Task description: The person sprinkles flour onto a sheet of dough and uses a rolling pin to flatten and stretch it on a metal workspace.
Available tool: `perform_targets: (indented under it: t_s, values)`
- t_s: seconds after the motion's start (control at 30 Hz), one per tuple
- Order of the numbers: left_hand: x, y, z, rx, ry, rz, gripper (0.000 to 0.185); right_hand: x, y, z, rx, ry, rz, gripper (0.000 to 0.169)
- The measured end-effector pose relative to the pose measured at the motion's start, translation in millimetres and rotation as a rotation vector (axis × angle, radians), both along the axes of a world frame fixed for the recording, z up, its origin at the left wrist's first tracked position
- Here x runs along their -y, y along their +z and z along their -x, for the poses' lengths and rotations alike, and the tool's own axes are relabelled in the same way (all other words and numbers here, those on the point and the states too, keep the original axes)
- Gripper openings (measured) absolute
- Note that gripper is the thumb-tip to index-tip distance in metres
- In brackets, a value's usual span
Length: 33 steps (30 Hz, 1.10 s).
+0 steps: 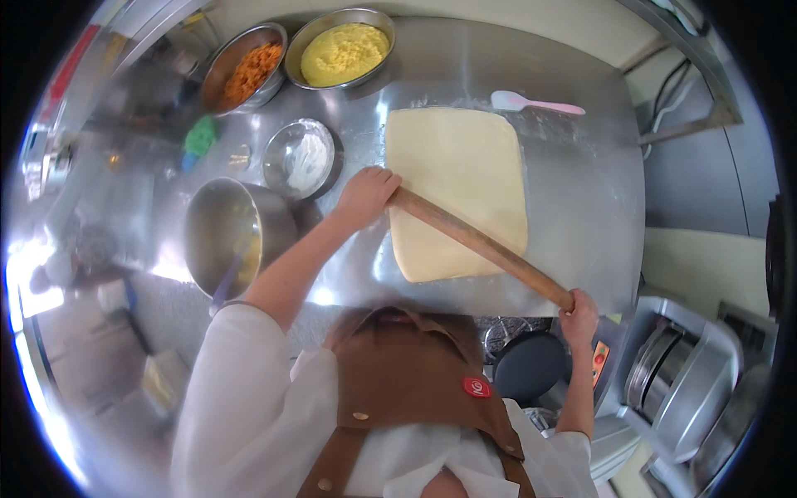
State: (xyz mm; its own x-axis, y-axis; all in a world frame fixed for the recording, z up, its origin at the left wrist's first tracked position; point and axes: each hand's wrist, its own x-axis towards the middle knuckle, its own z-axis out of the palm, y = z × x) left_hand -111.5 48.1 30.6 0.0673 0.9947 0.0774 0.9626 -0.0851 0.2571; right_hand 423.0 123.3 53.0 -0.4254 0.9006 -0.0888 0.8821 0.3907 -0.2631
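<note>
A long wooden rolling pin (pixel 479 239) slants across the lower half of a pale sheet of dough (pixel 457 162). My left hand (pixel 368 194) grips its upper end, beside the dough's left edge. Lower down, my right hand (pixel 579 316) has hold of the other end near the table's front edge. The dough is rolled flat into a rough rectangle with rounded corners. Whether the pin touches the dough or is held just above it, I cannot tell.
On the steel table (pixel 585 199) lies a pink-handled spatula (pixel 538 104). To the left stand a bowl of white powder (pixel 305 159), a deep metal pot (pixel 221 236) and a green cloth-like item (pixel 200 136). Behind are bowls of yellow filling (pixel 345 55) and orange shreds (pixel 252 71).
</note>
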Motion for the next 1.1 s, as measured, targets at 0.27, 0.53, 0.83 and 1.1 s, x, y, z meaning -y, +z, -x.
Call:
perform_targets:
  t_s: [0.27,0.53,0.83,1.1]
  values:
    - [21.6,7.0,-28.7,0.123,0.364,-0.176,0.049,-183.3,-17.0,40.7,-0.053,0.378,0.002,0.045]
    - [-75.7,-44.5,26.5,-0.059,0.423,-0.183,0.056,-301.8,-41.1,95.4,0.004,0.42,0.053,0.05]
    - [-80.9,-52.0,32.0,0.072,0.501,-0.064,0.059,-296.5,-54.4,122.3,0.174,0.426,-0.2,0.057]
    - [-60.9,34.3,14.2,0.106,0.532,0.548,0.057,-256.0,-56.7,97.9,0.144,0.454,-0.111,0.044]
